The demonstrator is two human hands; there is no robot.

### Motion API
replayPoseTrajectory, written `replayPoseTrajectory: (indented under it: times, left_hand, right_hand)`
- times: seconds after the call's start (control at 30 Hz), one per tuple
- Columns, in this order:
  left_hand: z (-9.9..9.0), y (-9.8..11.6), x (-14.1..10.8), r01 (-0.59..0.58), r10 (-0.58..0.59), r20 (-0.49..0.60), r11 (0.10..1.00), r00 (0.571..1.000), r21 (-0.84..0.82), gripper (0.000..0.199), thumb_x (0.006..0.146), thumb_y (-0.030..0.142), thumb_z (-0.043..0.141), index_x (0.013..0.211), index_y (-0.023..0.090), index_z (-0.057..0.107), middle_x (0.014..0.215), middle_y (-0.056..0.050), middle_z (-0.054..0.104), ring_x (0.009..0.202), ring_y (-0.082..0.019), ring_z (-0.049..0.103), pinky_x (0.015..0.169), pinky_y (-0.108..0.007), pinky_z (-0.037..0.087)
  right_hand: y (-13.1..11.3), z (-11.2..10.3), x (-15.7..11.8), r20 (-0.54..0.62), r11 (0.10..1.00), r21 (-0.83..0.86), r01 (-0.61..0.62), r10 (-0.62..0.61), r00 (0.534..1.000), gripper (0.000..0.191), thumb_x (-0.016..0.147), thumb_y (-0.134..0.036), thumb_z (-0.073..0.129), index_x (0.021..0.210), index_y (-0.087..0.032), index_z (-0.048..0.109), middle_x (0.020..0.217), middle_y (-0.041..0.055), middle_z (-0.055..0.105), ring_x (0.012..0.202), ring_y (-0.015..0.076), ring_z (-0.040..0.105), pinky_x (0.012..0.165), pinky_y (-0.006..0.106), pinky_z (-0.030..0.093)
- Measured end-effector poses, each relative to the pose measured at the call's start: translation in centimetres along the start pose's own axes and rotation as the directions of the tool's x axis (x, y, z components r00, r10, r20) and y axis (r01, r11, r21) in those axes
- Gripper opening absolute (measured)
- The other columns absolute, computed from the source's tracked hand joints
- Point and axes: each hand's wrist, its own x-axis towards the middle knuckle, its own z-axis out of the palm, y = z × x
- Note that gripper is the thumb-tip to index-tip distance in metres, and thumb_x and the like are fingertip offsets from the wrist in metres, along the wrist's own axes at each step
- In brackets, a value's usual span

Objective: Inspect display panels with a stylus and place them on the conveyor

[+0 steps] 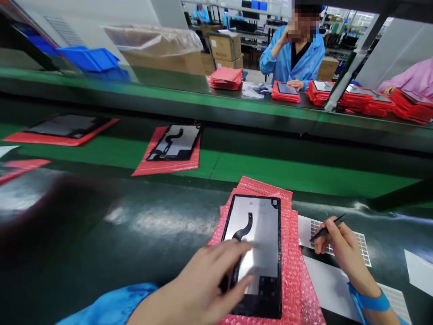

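A flat panel point(265, 234), silvery with a black border and a black flex strip, lies on pink bubble-wrap sheets point(294, 243) in front of me. Over its left edge is my left hand point(216, 275), fingers apart and slightly blurred, holding nothing. To the right, my right hand point(340, 243) pinches a dark pointed tool point(327, 228). The tool's tip is at a white sheet with a grid of small squares point(362, 246). A blue band circles the right wrist. Whether the left fingertips touch the panel, I cannot tell.
Beyond the dark tabletop, a green belt point(233, 169) carries another panel point(176, 142) on pink wrap and one farther left point(67, 125). A person in blue point(292, 54) sits opposite beside red stacks point(226, 77). A metal post point(352, 63) stands at the right; white paper point(419, 271) lies far right.
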Motion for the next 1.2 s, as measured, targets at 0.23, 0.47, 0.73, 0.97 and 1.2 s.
replayPoseTrajectory:
  times: [0.23,0.47,0.73,0.97,1.2]
  left_hand:
    - [3.6,3.7,5.2,-0.053,-0.077,0.436,0.959,0.896,0.277,0.07,0.101,0.048,0.062,0.151,0.001,0.048,0.127,-0.023,0.068,0.103,-0.039,0.071,0.08,-0.056,0.066]
    - [4.4,3.0,5.1,-0.097,-0.069,0.49,0.948,0.869,0.304,0.073,0.105,0.056,0.053,0.155,0.003,0.045,0.134,-0.023,0.063,0.108,-0.039,0.066,0.079,-0.055,0.066]
    - [5.5,2.4,4.4,-0.137,-0.022,0.445,0.936,0.895,0.323,0.074,0.106,0.059,0.047,0.154,0.003,0.044,0.13,-0.023,0.063,0.104,-0.039,0.066,0.078,-0.054,0.065]
    - [5.7,2.3,4.3,-0.124,-0.029,0.452,0.944,0.892,0.304,0.075,0.105,0.06,0.049,0.154,0.003,0.043,0.126,-0.022,0.063,0.101,-0.039,0.066,0.07,-0.053,0.065]
    - [5.2,2.4,4.6,-0.12,-0.041,0.479,0.947,0.877,0.3,0.075,0.105,0.06,0.048,0.154,0.003,0.042,0.128,-0.023,0.063,0.103,-0.04,0.067,0.073,-0.055,0.066]
  right_hand:
    - [-1.3,6.2,2.6,0.163,0.999,0.032,-0.008,0.002,0.987,0.048,0.095,-0.071,0.068,0.093,-0.024,0.058,0.062,0.0024,0.076,0.045,0.0184,0.071,0.044,0.025,0.056]
    - [0.0,7.1,3.1,0.208,0.996,0.049,-0.08,0.068,0.976,0.046,0.096,-0.068,0.069,0.092,-0.024,0.057,0.06,0.0002,0.075,0.043,0.0181,0.071,0.045,0.025,0.058]
    - [0.5,7.1,2.8,0.198,0.993,0.096,-0.074,0.053,0.979,0.04,0.101,-0.061,0.068,0.091,-0.023,0.06,0.063,0.0012,0.077,0.046,0.0154,0.072,0.047,0.023,0.059]
    - [0.6,7.1,2.6,0.186,0.996,0.062,-0.069,0.056,0.981,0.038,0.103,-0.059,0.066,0.092,-0.023,0.061,0.065,0.0015,0.077,0.048,0.0145,0.073,0.048,0.021,0.059]
    - [0.4,7.1,2.5,0.181,0.994,0.074,-0.081,0.066,0.981,0.04,0.101,-0.061,0.067,0.092,-0.023,0.06,0.064,0.0017,0.077,0.046,0.0147,0.072,0.048,0.022,0.059]
